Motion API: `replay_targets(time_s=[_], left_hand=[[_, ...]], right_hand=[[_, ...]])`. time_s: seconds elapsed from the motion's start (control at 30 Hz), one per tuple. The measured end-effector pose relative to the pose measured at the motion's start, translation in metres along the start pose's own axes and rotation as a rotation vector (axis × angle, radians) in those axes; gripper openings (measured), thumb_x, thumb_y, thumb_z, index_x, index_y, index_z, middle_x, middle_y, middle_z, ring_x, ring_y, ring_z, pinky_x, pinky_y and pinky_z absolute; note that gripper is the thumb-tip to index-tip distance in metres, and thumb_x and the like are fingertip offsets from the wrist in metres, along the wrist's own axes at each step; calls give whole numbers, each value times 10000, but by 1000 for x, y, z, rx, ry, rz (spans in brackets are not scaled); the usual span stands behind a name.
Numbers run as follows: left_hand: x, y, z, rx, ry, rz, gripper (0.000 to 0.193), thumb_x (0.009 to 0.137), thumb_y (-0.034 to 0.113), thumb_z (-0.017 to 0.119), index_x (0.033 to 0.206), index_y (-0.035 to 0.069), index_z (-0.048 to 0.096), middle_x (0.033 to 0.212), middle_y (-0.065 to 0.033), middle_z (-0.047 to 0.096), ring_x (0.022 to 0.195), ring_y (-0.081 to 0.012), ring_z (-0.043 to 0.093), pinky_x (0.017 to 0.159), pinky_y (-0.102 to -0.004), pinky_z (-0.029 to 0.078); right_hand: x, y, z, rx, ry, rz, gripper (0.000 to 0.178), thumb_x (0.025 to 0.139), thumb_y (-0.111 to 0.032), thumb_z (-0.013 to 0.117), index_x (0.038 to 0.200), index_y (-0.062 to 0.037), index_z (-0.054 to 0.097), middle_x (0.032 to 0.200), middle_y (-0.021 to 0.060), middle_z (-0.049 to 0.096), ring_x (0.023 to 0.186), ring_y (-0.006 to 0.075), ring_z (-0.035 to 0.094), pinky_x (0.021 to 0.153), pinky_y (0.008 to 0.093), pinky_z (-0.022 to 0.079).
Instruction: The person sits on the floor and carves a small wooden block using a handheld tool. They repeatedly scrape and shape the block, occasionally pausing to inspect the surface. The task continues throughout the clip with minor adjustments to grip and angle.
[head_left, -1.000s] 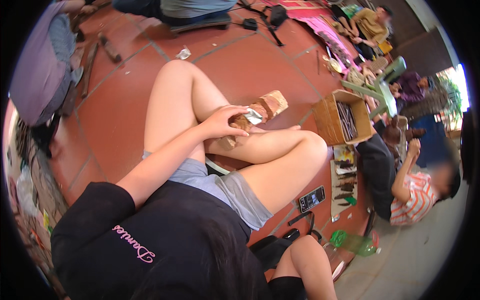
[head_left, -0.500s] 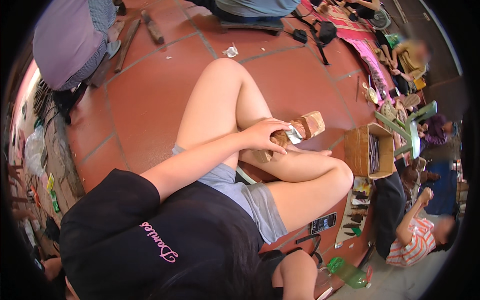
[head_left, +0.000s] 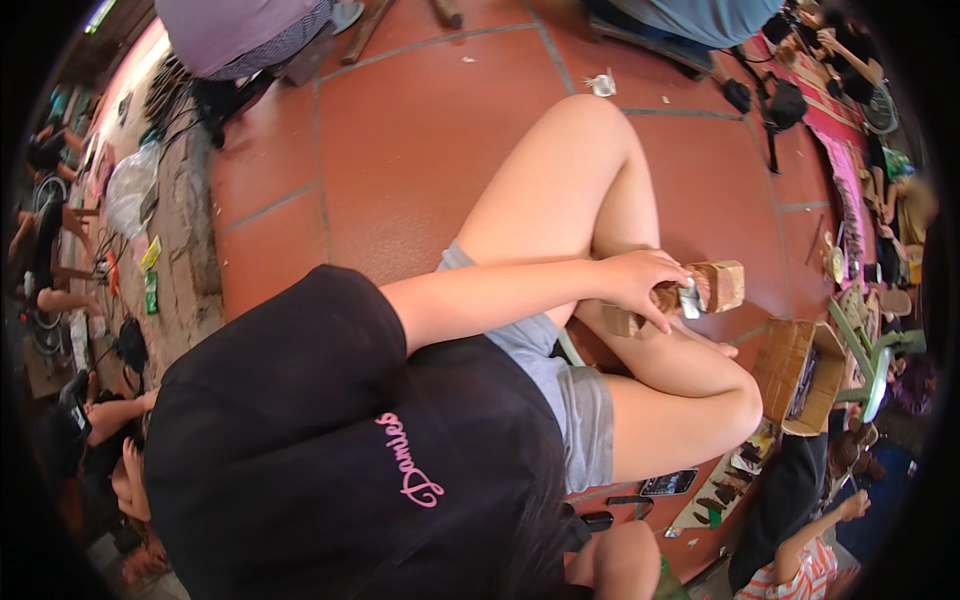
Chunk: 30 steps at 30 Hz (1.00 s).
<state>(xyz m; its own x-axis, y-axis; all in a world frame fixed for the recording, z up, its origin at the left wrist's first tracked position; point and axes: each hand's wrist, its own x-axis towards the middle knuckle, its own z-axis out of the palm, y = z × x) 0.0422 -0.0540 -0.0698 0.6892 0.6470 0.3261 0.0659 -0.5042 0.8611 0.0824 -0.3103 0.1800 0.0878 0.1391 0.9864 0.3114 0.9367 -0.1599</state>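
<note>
My left hand (head_left: 640,288) reaches across my lap, its fingers curled over a reddish-brown wooden piece (head_left: 664,297). Just past the fingertips, a white strip (head_left: 690,298) lies against the wood. A chunky, lighter wooden block (head_left: 720,286) sticks out at the far end, and a second pale block (head_left: 622,320) shows beneath my palm. How these parts join is hidden by the hand. They rest over my bent lower legs. Of my right side only a bent arm (head_left: 620,560) appears at the bottom edge; the right hand is out of sight.
A cardboard box (head_left: 785,375) holding dark sticks stands right of my knee. Near it lie a phone (head_left: 668,483) and a sheet with dark tools (head_left: 715,495). A green stool (head_left: 875,360) is beyond. People sit around; crumpled paper (head_left: 601,82) lies on the tiled floor.
The whole view has swung, so my body, the wooden pieces and the box sit farther right in the picture. My left hand keeps its place on the wooden piece.
</note>
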Motion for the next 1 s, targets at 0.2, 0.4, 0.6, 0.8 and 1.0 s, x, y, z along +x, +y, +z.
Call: replay_targets(time_s=[0.2, 0.4, 0.6, 0.8, 1.0], left_hand=[[-1, 2, 0, 21, -26, -21, 906, 683, 540, 867, 1350, -2, 580, 1458, -161, 535, 1385, -327, 433, 1165, -408, 356], [-1, 7, -4, -23, -49, -54, 889, 683, 548, 864, 1344, 22, 590, 1454, -154, 538, 1390, -320, 427, 1164, -410, 357], [-1, 4, -2, 26, -47, -58, 885, 686, 548, 865, 1355, 42, 585, 1457, -157, 534, 1398, -327, 418, 1170, -419, 348], [0, 2, 0, 9, -30, -26, 905, 684, 547, 869, 1350, 6, 583, 1457, -173, 532, 1392, -336, 429, 1164, -422, 354], [-1, 3, -2, -22, -44, -51, 896, 682, 538, 873, 1354, 19, 587, 1455, -174, 534, 1393, -330, 429, 1166, -416, 351]], right_hand=[[-3, 9, -5, -48, -77, 22, 816, 907, -638, 515, 1490, -84, 376, 1580, 119, 326, 1425, 320, 307, 1175, 529, 243], [-3, 12, -9, -71, -134, 32, 775, 901, -589, 544, 1468, -81, 396, 1554, 125, 353, 1403, 323, 334, 1176, 528, 240], [-3, 14, -10, -92, -176, 40, 734, 896, -539, 573, 1446, -79, 417, 1528, 131, 380, 1381, 325, 361, 1177, 528, 238], [-7, 19, -8, -125, -203, 52, 695, 890, -490, 602, 1424, -76, 437, 1501, 138, 407, 1359, 328, 388, 1177, 528, 235], [-10, 19, -9, -137, -203, 55, 658, 885, -441, 631, 1402, -74, 458, 1475, 144, 434, 1337, 330, 415, 1178, 527, 233]])
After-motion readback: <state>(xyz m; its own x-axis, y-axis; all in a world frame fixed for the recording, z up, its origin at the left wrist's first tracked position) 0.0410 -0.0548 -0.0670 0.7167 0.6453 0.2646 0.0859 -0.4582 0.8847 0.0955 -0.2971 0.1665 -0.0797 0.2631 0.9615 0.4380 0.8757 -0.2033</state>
